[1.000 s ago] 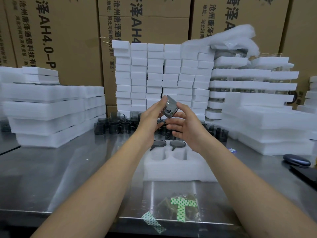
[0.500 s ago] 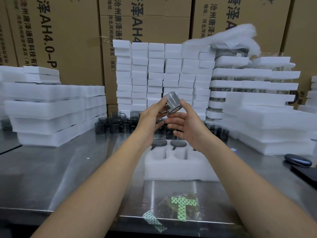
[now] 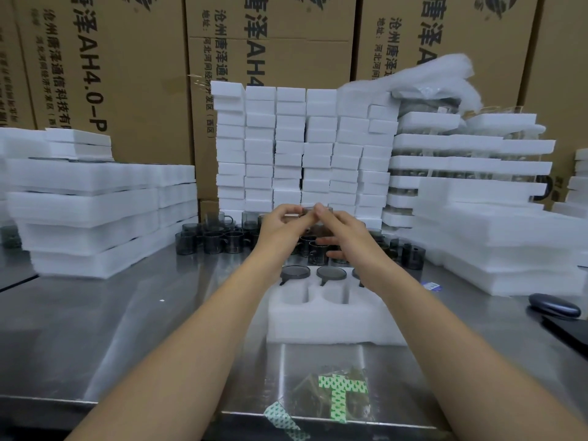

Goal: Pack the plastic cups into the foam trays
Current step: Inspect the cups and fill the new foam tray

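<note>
Cup [image 3: 308,212] in fingertip pinch between left hand [image 3: 280,226] and right hand [image 3: 345,232], above loose cups [image 3: 216,240] beyond foam tray [image 3: 318,323]

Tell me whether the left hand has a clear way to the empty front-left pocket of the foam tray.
Probably yes: the front-left pocket of the foam tray lies open, nothing over it, below and nearer than the left hand. That hand and the right hand both pinch a cup, though.
</note>
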Available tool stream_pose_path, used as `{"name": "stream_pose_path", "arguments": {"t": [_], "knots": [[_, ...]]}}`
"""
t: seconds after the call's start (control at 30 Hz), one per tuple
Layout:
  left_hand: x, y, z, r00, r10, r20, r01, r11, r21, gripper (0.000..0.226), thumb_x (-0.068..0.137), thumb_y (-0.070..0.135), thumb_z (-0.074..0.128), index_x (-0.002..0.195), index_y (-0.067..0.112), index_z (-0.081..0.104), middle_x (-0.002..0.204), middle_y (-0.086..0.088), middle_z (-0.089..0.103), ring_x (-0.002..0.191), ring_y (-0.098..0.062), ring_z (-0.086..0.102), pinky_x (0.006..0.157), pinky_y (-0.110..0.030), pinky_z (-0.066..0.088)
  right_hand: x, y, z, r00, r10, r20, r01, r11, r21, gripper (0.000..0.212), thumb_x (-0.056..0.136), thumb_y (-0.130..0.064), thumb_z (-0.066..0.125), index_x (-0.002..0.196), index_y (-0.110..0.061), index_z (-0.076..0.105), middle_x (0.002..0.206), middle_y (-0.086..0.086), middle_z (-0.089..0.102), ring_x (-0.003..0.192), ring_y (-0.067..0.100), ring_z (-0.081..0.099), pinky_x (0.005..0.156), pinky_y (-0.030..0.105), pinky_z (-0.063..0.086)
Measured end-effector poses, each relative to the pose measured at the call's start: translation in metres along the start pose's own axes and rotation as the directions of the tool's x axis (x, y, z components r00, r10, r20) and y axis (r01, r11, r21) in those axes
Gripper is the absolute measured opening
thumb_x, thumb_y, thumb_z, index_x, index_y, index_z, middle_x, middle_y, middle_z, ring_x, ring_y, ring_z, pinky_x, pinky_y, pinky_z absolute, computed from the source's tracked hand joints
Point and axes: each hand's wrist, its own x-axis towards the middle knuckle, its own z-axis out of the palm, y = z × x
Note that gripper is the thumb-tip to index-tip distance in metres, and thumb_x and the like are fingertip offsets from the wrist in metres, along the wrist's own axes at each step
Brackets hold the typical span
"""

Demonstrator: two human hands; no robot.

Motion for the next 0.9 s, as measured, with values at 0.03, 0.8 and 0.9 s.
{"name": "stream_pose_path", "arguments": {"t": [0.03,0.8,0.9], "knots": [[0.001,-0.001,0.0,1.0,0.003,0.002,-0.003,1.0,0.015,0.045,0.085,0.054,0.085,0.117,0.027,0.07,0.106,0.007,0.075,0.099,-0.005,0.07,0.079,-0.028,0.047,0.0,-0.001,0.0,1.0,0.007,-0.001,-0.007,1.0,-0.004,0.058,0.085,-0.082,0.063,0.121,-0.037,0.068,0.118,-0.018,0.075,0.101,0.004,0.075,0.09,0.034,0.056],[0.031,-0.016,-0.055,0.964,-0.228,0.139,0.233,0.972,-0.021,0.033,0.096,0.046,0.063,0.119,0.026,0.078,0.113,0.005,0.082,0.105,-0.014,0.071,0.079,-0.033,0.045,-0.001,-0.003,-0.015,0.971,0.084,0.226,-0.03,0.971,-0.236,0.039,0.082,-0.064,0.08,0.101,-0.03,0.081,0.104,-0.008,0.081,0.099,0.008,0.076,0.093,0.034,0.06],[0.028,-0.015,-0.051,0.926,-0.256,0.279,0.224,0.964,0.14,0.034,0.095,0.051,0.067,0.117,0.028,0.079,0.117,0.005,0.081,0.104,-0.013,0.073,0.087,-0.035,0.048,0.001,-0.002,-0.019,0.982,0.078,0.17,-0.032,0.966,-0.257,0.046,0.074,-0.067,0.084,0.099,-0.029,0.078,0.099,-0.011,0.08,0.094,0.006,0.076,0.092,0.036,0.059]]}}
